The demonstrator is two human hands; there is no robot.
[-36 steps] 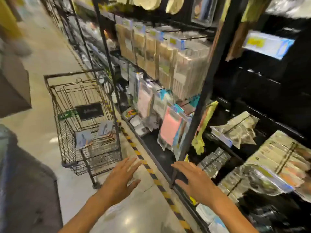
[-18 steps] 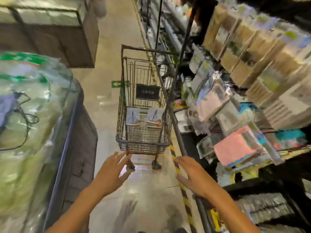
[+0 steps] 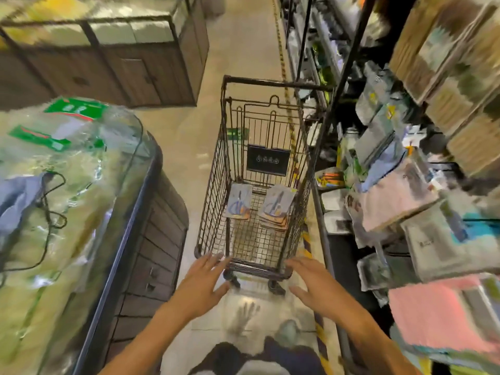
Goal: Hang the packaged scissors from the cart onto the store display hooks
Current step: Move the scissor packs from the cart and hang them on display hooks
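A dark wire shopping cart [image 3: 226, 163] stands in the aisle straight ahead. Inside it lie two stacks of packaged scissors, one stack on the left [image 3: 238, 201] and another on the right [image 3: 277, 207]. My left hand [image 3: 205, 282] reaches toward the cart's near left corner with fingers spread, holding nothing. My right hand [image 3: 313, 285] reaches toward the near right corner, also spread and empty. Display hooks with hanging packets [image 3: 384, 147] fill the shelving on the right.
A curved glass freezer case [image 3: 70, 190] with a dark cabinet base takes up the left. A wooden counter [image 3: 108, 63] stands farther back on the left. A yellow-black floor stripe [image 3: 320, 336] runs along the shelf base. The aisle floor [image 3: 238, 36] continues beyond the cart.
My view has swung from the shelves to face the cart head-on. Both hands have come nearer to the cart's near end, still empty.
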